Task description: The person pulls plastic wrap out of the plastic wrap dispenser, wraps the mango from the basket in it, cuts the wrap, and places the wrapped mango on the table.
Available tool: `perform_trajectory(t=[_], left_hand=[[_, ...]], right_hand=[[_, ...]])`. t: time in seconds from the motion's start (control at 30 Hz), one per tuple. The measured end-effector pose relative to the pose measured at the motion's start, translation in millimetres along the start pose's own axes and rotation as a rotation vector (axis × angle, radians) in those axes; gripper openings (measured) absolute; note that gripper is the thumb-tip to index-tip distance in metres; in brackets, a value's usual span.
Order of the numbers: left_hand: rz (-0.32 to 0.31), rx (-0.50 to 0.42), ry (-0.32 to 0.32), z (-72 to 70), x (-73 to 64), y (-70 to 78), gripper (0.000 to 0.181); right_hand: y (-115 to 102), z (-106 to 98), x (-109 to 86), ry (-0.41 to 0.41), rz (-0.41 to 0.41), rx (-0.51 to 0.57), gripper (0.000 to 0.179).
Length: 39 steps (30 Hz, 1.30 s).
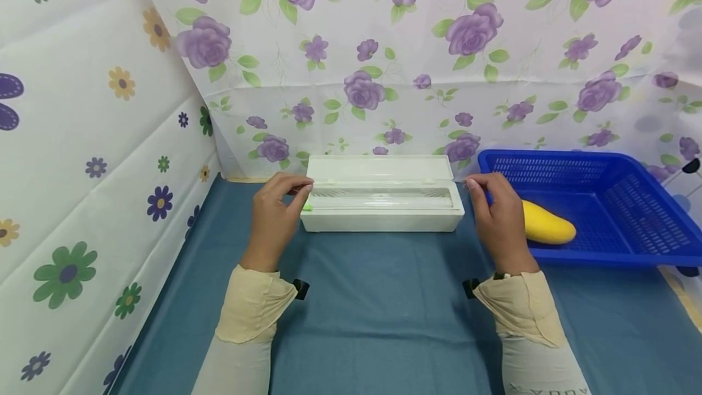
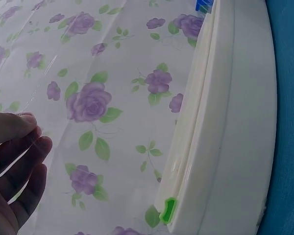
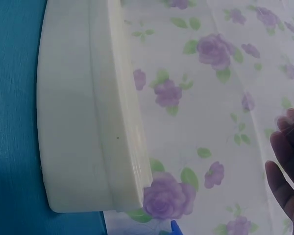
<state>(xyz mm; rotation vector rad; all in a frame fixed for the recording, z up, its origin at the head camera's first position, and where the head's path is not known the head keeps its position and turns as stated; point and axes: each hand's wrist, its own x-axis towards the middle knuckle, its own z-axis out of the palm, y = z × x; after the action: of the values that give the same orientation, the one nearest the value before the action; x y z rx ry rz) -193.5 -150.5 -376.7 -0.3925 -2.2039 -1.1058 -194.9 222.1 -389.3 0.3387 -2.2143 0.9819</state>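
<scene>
A long white cling film dispenser lies on the table with its lid tipped back, and a clear roll shows inside. A small green slide cutter sits at its left end. My left hand is by the box's left end, thumb and forefinger pinching the edge of clear cling film. Beyond the right end, my right hand pinches film too, a glint of it showing at the fingertips in the right wrist view. Being transparent, the sheet between the hands is hard to make out.
To the right stands a blue plastic basket, with a yellow mango-shaped fruit in it beside my right hand. A blue-green cloth covers the table. Flower-printed sheets hang behind and at the left.
</scene>
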Motion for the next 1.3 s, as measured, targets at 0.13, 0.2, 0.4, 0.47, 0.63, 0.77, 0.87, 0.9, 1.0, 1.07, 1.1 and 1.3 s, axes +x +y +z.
perform_trajectory(t=[0.13, 0.2, 0.4, 0.47, 0.63, 0.77, 0.87, 0.9, 1.0, 1.07, 1.1, 1.3], left_hand=[[0.013, -0.006, 0.004, -1.3, 1.4, 1.9, 0.012], [0.018, -0.014, 0.008, -1.9, 1.9, 2.9, 0.012], [0.032, -0.022, 0.028, -2.9, 2.9, 4.8, 0.012], [0.036, -0.022, 0.036, -2.8, 3.4, 5.3, 0.012], [0.050, -0.036, 0.047, -3.0, 4.6, 7.3, 0.012], [0.067, -0.057, 0.057, -3.8, 4.0, 7.2, 0.012], [0.070, -0.068, 0.066, -5.0, 2.5, 7.0, 0.012], [0.069, -0.072, 0.069, -5.6, 1.9, 7.3, 0.012], [0.072, -0.075, 0.073, -6.4, 1.0, 8.7, 0.012], [0.075, -0.078, 0.074, -6.8, 0.9, 9.8, 0.012], [0.075, -0.080, 0.073, -7.1, 0.9, 10.3, 0.012], [0.080, -0.100, 0.085, -8.1, 0.4, 10.6, 0.013]], right_hand=[[-1, 0, 2.1, 0.022, -0.016, 0.019, 0.019], [-2, 0, 2.8, 0.032, -0.021, 0.029, 0.018], [-6, -2, 3.3, 0.057, -0.035, 0.024, 0.017], [-6, -3, 3.6, 0.067, -0.041, 0.017, 0.018], [-6, -5, 3.9, 0.083, -0.048, 0.013, 0.022], [-6, -5, 3.3, 0.087, -0.058, 0.031, 0.022], [-7, -4, 2.8, 0.094, -0.064, 0.051, 0.020], [-7, -4, 2.5, 0.093, -0.063, 0.052, 0.020], [-9, -5, 1.6, 0.099, -0.063, 0.050, 0.020], [-9, -5, 1.3, 0.109, -0.062, 0.046, 0.021], [-9, -4, 1.2, 0.116, -0.062, 0.046, 0.021], [-11, -3, 0.8, 0.158, -0.066, 0.072, 0.019]])
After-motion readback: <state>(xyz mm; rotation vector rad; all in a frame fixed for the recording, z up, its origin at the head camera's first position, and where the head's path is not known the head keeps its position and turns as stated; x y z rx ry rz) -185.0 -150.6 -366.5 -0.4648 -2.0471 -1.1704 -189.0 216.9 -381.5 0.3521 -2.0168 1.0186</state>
